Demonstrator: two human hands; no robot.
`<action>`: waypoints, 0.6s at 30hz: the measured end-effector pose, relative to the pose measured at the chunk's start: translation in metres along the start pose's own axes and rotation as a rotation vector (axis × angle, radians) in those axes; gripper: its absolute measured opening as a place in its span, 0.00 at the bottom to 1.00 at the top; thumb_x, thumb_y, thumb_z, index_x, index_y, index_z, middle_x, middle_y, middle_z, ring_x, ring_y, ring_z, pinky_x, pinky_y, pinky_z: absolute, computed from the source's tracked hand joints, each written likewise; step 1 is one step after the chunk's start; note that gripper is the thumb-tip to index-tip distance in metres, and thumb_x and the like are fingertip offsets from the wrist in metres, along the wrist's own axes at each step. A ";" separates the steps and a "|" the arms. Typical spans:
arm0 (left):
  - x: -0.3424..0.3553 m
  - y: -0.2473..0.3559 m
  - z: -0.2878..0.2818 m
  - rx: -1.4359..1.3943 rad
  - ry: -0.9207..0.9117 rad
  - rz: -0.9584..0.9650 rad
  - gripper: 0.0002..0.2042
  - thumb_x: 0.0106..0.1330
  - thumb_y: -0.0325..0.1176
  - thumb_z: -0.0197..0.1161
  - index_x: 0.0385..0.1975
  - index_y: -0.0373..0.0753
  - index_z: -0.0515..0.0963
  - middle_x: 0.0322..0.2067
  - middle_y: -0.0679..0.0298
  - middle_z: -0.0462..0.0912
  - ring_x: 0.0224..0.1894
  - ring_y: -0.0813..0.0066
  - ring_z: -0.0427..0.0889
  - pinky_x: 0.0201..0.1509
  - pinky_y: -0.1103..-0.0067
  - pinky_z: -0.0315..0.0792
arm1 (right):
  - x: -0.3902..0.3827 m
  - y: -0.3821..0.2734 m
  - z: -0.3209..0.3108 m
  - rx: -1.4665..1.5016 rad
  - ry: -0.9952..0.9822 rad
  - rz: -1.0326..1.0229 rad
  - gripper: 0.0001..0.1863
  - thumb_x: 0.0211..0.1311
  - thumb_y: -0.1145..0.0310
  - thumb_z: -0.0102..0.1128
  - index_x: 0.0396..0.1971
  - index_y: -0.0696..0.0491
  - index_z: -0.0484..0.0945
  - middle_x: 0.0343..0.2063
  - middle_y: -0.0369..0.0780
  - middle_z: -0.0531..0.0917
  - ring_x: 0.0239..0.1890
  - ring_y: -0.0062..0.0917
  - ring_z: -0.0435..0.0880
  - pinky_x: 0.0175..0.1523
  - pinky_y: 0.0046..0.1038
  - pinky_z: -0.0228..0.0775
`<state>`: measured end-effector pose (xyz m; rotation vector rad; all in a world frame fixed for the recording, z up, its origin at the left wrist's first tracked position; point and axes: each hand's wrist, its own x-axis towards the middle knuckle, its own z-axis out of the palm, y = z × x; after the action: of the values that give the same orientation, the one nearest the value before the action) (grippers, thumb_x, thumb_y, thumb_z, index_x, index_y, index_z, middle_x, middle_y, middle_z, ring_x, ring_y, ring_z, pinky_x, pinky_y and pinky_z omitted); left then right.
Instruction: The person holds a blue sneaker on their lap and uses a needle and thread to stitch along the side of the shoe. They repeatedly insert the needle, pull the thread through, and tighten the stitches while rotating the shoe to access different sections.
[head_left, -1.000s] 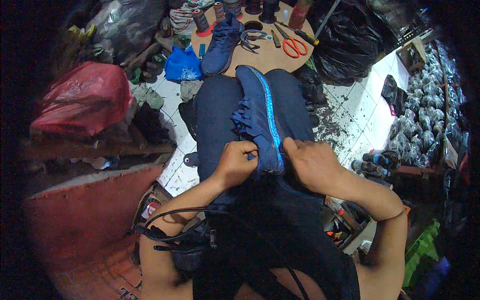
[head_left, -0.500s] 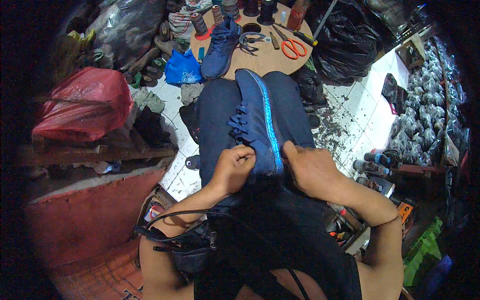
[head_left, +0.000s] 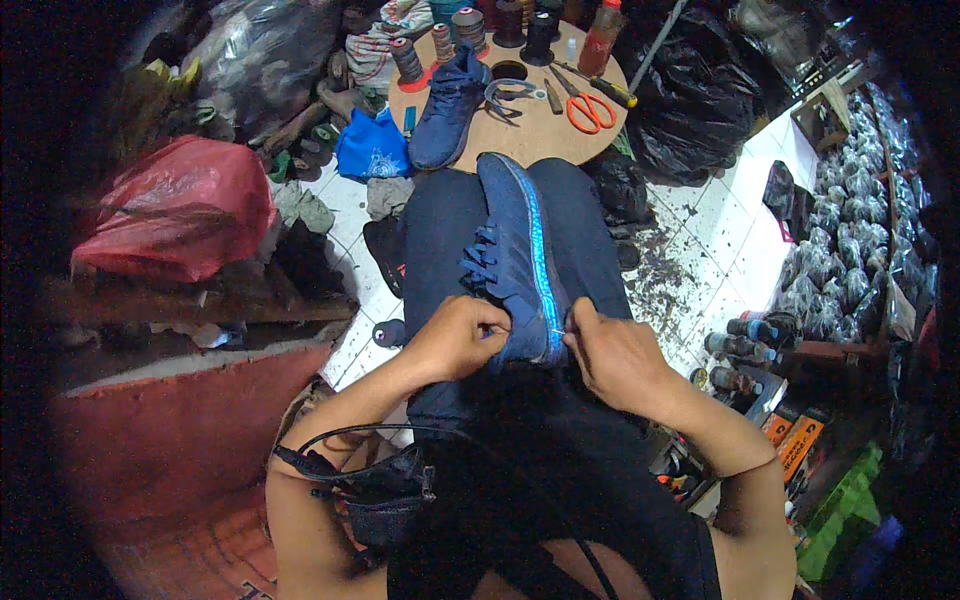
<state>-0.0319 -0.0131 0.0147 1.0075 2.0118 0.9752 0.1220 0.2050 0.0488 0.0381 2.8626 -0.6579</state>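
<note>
A dark blue knit sneaker (head_left: 513,240) with a bright blue sole edge (head_left: 543,258) lies on its side across my lap, toe pointing away. My left hand (head_left: 465,338) is closed in a pinch at the shoe's collar, near the heel; what its fingers hold is hidden. On the other side, my right hand (head_left: 615,358) pinches beside the heel end of the sole. A thin pale strand, seemingly thread (head_left: 556,331), shows at its fingertips. The matching sneaker (head_left: 443,120) rests on the round wooden table (head_left: 490,150) ahead.
Thread spools (head_left: 407,60), orange-handled scissors (head_left: 590,113), a screwdriver (head_left: 612,88) and a reddish bottle (head_left: 600,40) stand or lie on the table. Black plastic bags (head_left: 685,110) sit to its right. A red bag (head_left: 185,210) is at left, bottles (head_left: 735,347) at right.
The view has shifted slightly, so the table and shoes appear lower. My right hand stays beside the heel, where a pale strand now shows. My left hand keeps its pinch at the collar.
</note>
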 end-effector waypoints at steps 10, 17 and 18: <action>-0.016 0.011 0.007 -0.067 0.327 -0.122 0.06 0.60 0.28 0.75 0.35 0.34 0.89 0.30 0.58 0.89 0.25 0.72 0.81 0.33 0.76 0.73 | -0.003 0.019 -0.044 -0.437 -0.065 0.091 0.41 0.61 0.25 0.60 0.17 0.55 0.86 0.13 0.47 0.81 0.18 0.43 0.85 0.26 0.41 0.76; -0.021 -0.001 0.018 0.114 0.458 0.136 0.07 0.60 0.22 0.69 0.37 0.34 0.85 0.32 0.53 0.85 0.33 0.53 0.87 0.36 0.69 0.77 | 0.006 0.052 -0.046 0.118 -0.364 0.117 0.41 0.41 0.23 0.75 0.18 0.54 0.82 0.16 0.42 0.82 0.25 0.41 0.86 0.37 0.37 0.76; -0.022 -0.001 0.018 0.108 0.466 0.137 0.07 0.60 0.22 0.68 0.37 0.34 0.84 0.31 0.53 0.84 0.32 0.53 0.86 0.36 0.69 0.77 | 0.010 0.050 -0.046 0.107 -0.337 0.096 0.40 0.41 0.24 0.76 0.18 0.54 0.81 0.17 0.42 0.82 0.26 0.41 0.86 0.37 0.37 0.76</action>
<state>-0.0070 -0.0260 0.0099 1.0595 2.4194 1.2789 0.1072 0.2700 0.0657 0.0727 2.4855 -0.7214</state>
